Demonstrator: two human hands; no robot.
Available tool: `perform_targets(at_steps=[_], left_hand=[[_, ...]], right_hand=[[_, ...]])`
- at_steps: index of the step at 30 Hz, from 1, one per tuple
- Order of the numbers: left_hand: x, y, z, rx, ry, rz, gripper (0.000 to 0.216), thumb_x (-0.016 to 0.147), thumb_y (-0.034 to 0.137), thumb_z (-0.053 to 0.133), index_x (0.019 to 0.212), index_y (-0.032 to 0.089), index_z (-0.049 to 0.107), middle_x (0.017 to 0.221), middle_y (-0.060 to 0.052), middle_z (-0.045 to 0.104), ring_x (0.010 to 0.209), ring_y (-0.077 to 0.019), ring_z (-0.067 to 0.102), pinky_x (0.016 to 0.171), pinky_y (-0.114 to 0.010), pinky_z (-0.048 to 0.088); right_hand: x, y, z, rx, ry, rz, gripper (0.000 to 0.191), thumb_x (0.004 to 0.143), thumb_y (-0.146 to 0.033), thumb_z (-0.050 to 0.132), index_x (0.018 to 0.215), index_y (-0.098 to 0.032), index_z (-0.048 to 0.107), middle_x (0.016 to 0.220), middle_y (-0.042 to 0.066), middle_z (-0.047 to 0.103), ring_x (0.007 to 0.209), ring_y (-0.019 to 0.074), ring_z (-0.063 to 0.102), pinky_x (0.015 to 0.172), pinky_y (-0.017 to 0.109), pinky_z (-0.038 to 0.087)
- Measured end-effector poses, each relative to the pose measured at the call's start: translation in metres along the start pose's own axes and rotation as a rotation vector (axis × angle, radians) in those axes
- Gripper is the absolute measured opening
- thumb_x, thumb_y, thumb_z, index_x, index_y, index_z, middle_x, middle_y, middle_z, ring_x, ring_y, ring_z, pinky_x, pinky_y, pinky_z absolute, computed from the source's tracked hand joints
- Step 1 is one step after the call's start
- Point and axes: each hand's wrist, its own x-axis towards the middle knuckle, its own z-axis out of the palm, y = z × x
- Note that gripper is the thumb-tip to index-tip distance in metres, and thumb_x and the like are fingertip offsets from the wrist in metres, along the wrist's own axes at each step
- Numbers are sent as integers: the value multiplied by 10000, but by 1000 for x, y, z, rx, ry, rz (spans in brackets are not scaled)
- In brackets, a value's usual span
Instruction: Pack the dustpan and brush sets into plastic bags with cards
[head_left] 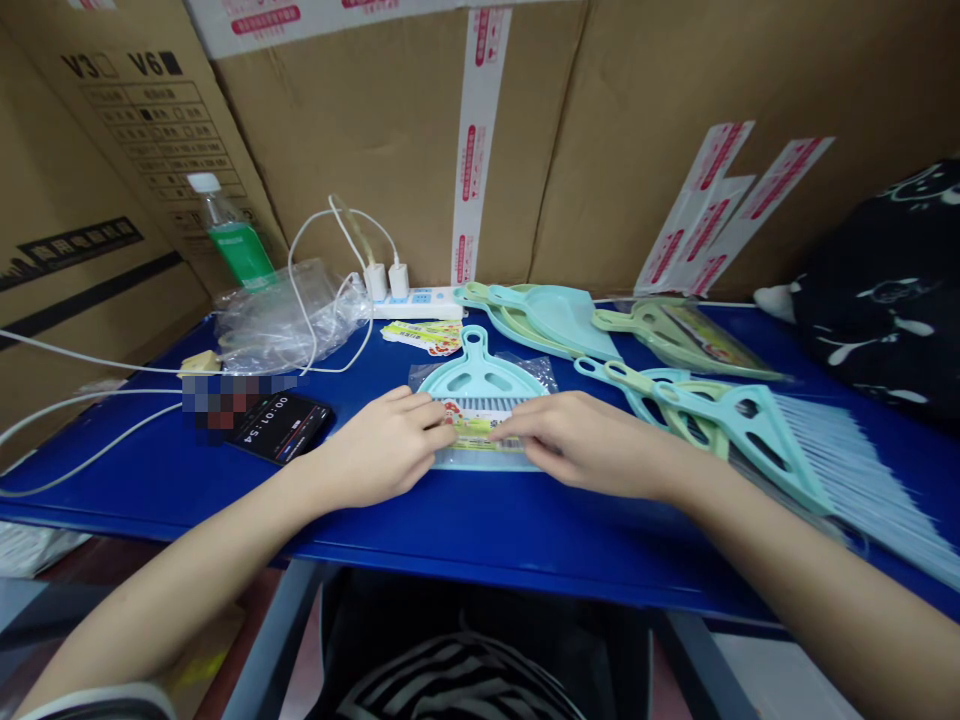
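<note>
In the middle of the table a light-blue dustpan (474, 352) lies with its handle pointing away from me, a row of bristles (499, 405) across it. Clear plastic film (545, 370) shows round its sides. On top, towards me, is a yellow-green printed label card (474, 428). My left hand (390, 445) has its fingers bent together at the card's left edge; its thumb is hidden. From the right, my right hand (592, 440) reaches over the card, its index finger stretched out and touching the surface.
Several dustpans (559, 310) and brushes (757, 420) lie behind and right, one pan in a bag (694, 345). More label cards (424, 335) sit near a power strip (420, 303). Left are a phone (289, 428), white cables, crumpled plastic (292, 320) and a bottle (236, 245). Cardboard (375, 130) stands behind.
</note>
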Motion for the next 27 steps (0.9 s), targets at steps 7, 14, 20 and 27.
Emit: perform_targets(at_steps=[7,14,20,27], left_hand=[[3,2,8,-36,-30,11,421,858,84,448,1232,220,583,1039,-63,645,913,-188,601,840,-332,453],[4,3,10,-32,-9,27,404,854,86,474,1227,200,580,1037,-57,669,913,-194,616,834,-327,459],[3,3,9,-33,-14,37,387,848,80,476,1199,193,593,1034,-62,677,935,-195,623,836,-324,457],[3,4,11,5,2,31,396,860,100,481,1231,193,581,1048,-64,681,924,-206,627,834,-333,454]], right_hand=[[1,-3,2,47,-4,3,463,803,-33,433,1155,-210,676,1042,71,742,884,199,689,759,300,485],[2,-3,3,40,-30,32,487,794,-26,436,1178,-214,669,1049,73,742,878,211,692,755,313,482],[1,-3,1,-4,-17,31,507,784,-26,455,1194,-234,670,1063,66,744,905,210,698,771,311,490],[1,-3,0,1,-8,25,484,790,-26,455,1158,-232,694,1044,61,750,923,215,699,787,315,499]])
